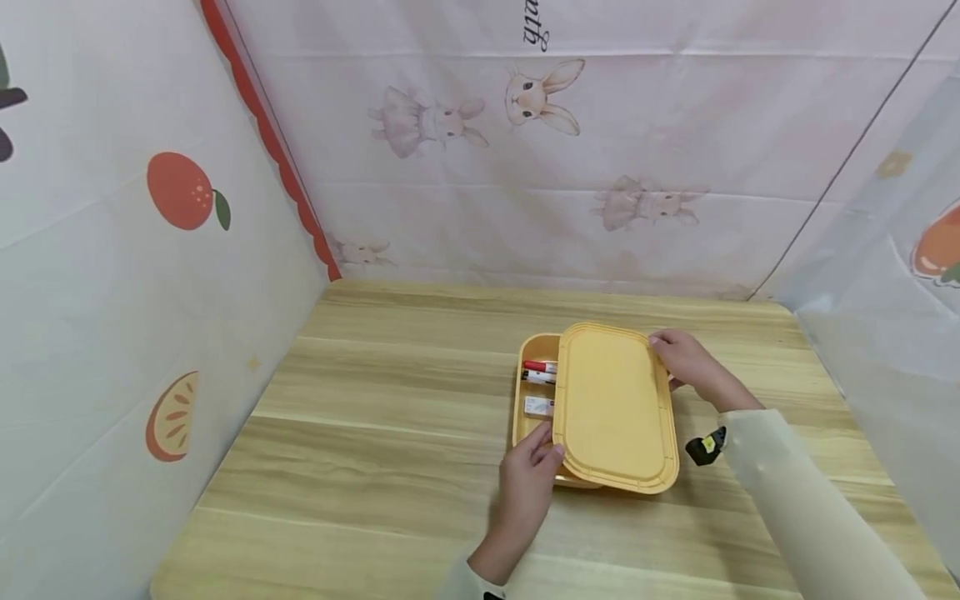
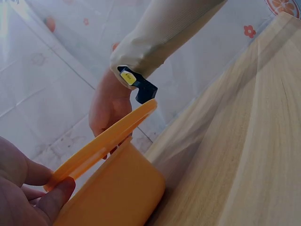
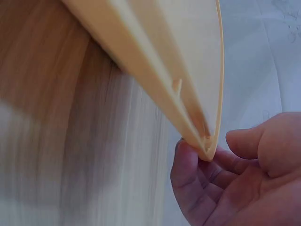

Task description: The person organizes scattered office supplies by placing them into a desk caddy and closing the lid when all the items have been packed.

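My left hand (image 1: 525, 483) pinches the near left edge of a yellow plastic lid (image 1: 615, 404), thumb and fingers at the rim. At the lid's far right corner, my right hand (image 1: 692, 365) holds the rim. The lid covers the right part of a yellow box (image 1: 534, 346) and is shifted to the right of it. In the left wrist view, a wedge-shaped gap shows between lid and box wall (image 2: 122, 186). Inside the uncovered left strip lie a red-capped marker (image 1: 536, 366), a white and black marker (image 1: 538, 377) and a small white packet (image 1: 537, 406).
The box stands on a wood-grain table (image 1: 375, 417), right of its middle. Behind the table hangs a pink sheet (image 1: 450, 217) with rabbit prints. A fruit-print sheet (image 1: 90, 292) borders the left side, and another pale sheet (image 1: 885, 333) the right.
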`<state>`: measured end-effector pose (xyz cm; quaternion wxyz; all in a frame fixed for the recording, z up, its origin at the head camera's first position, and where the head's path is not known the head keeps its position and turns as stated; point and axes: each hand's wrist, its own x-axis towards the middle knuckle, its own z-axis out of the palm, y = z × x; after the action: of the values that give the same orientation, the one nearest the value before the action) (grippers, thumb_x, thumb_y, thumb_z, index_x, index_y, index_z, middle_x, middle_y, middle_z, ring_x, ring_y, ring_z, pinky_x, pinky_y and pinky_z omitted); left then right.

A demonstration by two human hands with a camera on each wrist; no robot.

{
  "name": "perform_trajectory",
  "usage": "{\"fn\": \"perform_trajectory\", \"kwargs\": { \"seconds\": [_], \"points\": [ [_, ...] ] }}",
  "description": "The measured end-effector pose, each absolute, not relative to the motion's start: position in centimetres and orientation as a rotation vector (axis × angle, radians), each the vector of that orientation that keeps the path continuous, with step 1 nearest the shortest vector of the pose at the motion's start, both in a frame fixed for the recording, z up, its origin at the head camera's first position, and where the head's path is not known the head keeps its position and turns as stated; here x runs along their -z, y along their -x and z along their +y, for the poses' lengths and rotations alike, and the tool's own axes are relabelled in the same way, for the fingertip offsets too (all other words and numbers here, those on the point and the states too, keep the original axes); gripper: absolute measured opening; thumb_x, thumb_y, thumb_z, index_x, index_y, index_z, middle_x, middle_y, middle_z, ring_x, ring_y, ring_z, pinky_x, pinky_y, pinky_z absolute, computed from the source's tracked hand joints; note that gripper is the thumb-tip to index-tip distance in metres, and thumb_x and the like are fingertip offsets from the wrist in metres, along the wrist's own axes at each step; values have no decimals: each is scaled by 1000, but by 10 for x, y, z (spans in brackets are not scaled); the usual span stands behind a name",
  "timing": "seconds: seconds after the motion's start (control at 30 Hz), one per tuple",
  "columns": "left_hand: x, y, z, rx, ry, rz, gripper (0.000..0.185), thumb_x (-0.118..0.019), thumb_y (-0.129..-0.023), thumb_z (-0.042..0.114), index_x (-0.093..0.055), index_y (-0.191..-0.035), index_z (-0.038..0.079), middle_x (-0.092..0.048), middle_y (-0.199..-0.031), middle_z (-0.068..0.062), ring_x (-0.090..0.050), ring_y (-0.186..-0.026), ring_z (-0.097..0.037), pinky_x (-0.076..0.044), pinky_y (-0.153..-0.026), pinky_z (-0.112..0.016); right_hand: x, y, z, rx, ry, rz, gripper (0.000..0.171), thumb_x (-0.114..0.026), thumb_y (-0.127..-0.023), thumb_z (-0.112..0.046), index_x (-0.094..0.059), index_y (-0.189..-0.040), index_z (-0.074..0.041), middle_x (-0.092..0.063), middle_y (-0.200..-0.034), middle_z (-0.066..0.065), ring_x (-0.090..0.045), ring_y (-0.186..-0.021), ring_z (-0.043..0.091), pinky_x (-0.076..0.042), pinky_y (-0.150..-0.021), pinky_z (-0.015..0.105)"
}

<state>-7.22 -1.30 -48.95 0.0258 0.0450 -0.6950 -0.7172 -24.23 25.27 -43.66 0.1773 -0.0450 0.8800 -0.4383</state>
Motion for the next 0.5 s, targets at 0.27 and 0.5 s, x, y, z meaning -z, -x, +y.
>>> {"fn": "perform_trajectory", "kwargs": {
  "seconds": [0.27, 0.5],
  "points": [
    [486, 61, -28, 2269, -215, -2097, 41, -69, -95, 11, -61, -132, -5, -70, -120, -20, -70, -107, -23, -57, -84, -24, 447, 246, 240, 1336, 116, 2481, 45, -36, -111, -28, -56, -131, 8, -66, -96, 13, -65, -83, 25, -58, -67, 37],
    [484, 57, -36, 2301, -248, -2070, 42, -69, -94, 8, -60, -133, -6, -70, -120, -21, -71, -106, -23, -57, -84, -24, 453, 250, 226, 1390, 91, 2497, 44, -40, -110, -28, -58, -131, 6, -66, -99, 15, -65, -80, 22, -58, -66, 36]
  ]
}}
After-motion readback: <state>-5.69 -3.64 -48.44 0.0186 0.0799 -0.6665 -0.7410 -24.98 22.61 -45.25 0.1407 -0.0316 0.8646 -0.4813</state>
